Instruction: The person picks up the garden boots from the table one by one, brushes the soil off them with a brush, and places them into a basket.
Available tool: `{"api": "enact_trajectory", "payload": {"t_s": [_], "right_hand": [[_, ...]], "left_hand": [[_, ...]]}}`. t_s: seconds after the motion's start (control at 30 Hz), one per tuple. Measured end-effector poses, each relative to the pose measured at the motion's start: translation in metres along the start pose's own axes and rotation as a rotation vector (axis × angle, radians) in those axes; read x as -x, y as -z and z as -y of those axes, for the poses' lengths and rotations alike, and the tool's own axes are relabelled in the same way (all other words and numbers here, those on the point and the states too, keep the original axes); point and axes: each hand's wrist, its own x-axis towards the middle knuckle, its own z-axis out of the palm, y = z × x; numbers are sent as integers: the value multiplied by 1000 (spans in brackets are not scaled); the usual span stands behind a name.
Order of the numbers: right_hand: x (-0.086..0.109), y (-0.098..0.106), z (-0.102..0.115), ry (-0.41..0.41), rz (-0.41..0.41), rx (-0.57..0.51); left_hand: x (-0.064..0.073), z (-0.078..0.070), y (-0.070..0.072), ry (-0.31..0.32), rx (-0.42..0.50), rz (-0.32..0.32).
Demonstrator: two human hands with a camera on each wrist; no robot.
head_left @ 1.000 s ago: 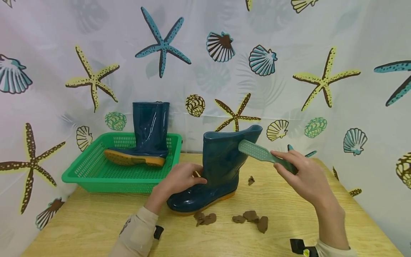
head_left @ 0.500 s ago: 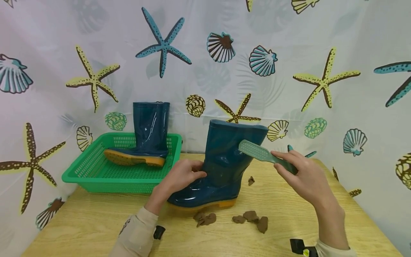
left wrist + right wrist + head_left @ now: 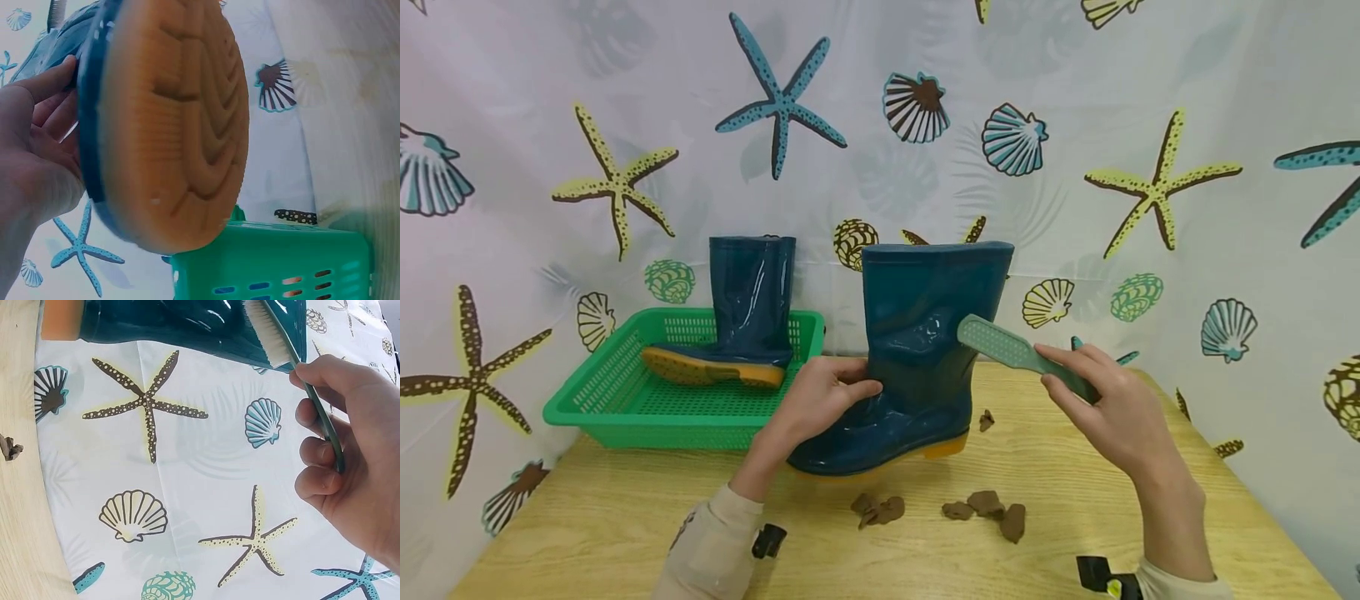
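Observation:
A dark blue rubber boot (image 3: 917, 358) with an orange-tan sole (image 3: 175, 131) is tilted slightly toe-down and looks raised off the table. My left hand (image 3: 823, 400) grips it at the front of the ankle, thumb on the near side; part of the fingers is hidden behind the boot. In my right hand (image 3: 1108, 408) is the handle of a pale green scrubbing brush (image 3: 1000, 343). Its white bristles (image 3: 267, 337) lie against the boot's shaft, below the rim, in the right wrist view. The fingers curl round the handle.
Several brown clods (image 3: 985, 504) lie on the wooden table (image 3: 1075, 517), with a smaller one (image 3: 987, 420) farther back. A green plastic basket (image 3: 685, 437) at the left holds a second blue boot (image 3: 751, 308). A patterned curtain (image 3: 880, 192) encloses the back and sides.
My left hand has raised the boot and turned it, so the rim stands higher and its opening no longer shows. My right hand and the brush have stayed nearly in place.

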Motion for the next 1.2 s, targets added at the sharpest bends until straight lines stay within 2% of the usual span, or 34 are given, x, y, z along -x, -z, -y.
{"api": "enact_trajectory", "payload": {"t_s": [0.13, 0.37, 0.47, 0.77, 0.97, 1.2], "right_hand": [[0, 0, 0, 13, -23, -9], [0, 1, 1, 17, -36, -22], [0, 1, 1, 16, -32, -15], [0, 0, 1, 22, -21, 1], [1, 0, 2, 22, -18, -6], [0, -1, 2, 17, -8, 1]], "left_hand": [[2, -5, 6, -3, 18, -14], [6, -9, 20, 18, -5, -40], [7, -10, 25, 36, -18, -66], [11, -16, 42, 79, 22, -170], [17, -15, 60, 105, -32, -230], [26, -6, 89, 203, -111, -314]]}}
